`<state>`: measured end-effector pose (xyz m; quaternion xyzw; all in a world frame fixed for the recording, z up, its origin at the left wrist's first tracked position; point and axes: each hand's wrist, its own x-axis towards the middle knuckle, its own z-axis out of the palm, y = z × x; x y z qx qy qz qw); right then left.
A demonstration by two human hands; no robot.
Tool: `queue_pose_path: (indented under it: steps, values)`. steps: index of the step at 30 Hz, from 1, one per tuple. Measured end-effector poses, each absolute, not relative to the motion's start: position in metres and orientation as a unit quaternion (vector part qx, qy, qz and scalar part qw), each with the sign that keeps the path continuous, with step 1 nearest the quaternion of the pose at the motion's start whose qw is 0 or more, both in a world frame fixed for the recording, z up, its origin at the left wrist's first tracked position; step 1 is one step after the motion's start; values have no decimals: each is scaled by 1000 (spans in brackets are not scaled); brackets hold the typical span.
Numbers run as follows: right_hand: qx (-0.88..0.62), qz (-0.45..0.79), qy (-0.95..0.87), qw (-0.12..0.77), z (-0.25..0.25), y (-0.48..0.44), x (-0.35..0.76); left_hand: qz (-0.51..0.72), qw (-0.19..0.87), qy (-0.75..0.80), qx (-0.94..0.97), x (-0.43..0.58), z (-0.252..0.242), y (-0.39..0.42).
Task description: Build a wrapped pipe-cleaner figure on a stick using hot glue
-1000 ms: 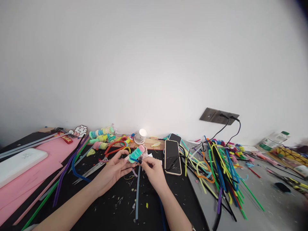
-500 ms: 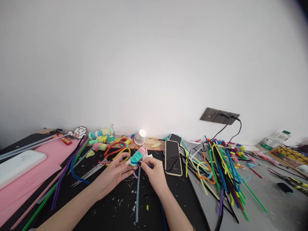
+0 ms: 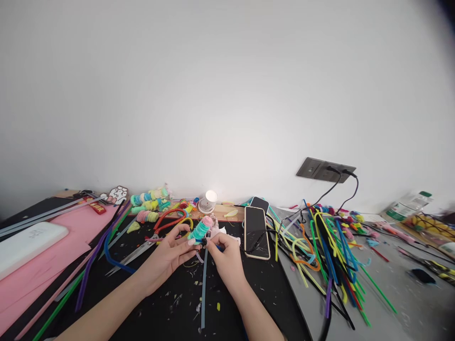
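Observation:
A cone-like coil of fuzzy pipe cleaner (image 3: 199, 230), pink at the top, teal below and blue near the base, is tilted in my left hand (image 3: 165, 260). The thumb and fingers of that hand grip its lower end. My right hand (image 3: 227, 258) is pinched shut close beside the base, on a blue pipe cleaner (image 3: 221, 248) that shows partly by the fingers. The exact spot where it meets the coil is hidden. Below the hands a grey-blue strip (image 3: 204, 293) lies lengthwise on the black mat (image 3: 170, 317).
Scissors (image 3: 131, 258) and orange-handled pliers (image 3: 167, 222) lie left of centre. Finished coils (image 3: 149, 196) and a paper cup (image 3: 208, 201) stand along the wall. Right are a phone (image 3: 256, 232), a heap of pipe cleaners (image 3: 334, 255) and a glue gun (image 3: 394, 230).
The coil has shifted slightly left and turned a little in my left hand. My right fingers stay pinched close to its base.

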<state>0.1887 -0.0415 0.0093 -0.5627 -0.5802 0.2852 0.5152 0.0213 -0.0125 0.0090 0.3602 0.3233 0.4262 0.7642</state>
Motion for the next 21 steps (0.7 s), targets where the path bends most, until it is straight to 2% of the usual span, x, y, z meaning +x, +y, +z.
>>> queue_pose_path:
  steps: [21]
  values:
    - [-559, 297, -575, 518, 12, -44, 184, 426, 761, 325, 365, 21, 16, -16]
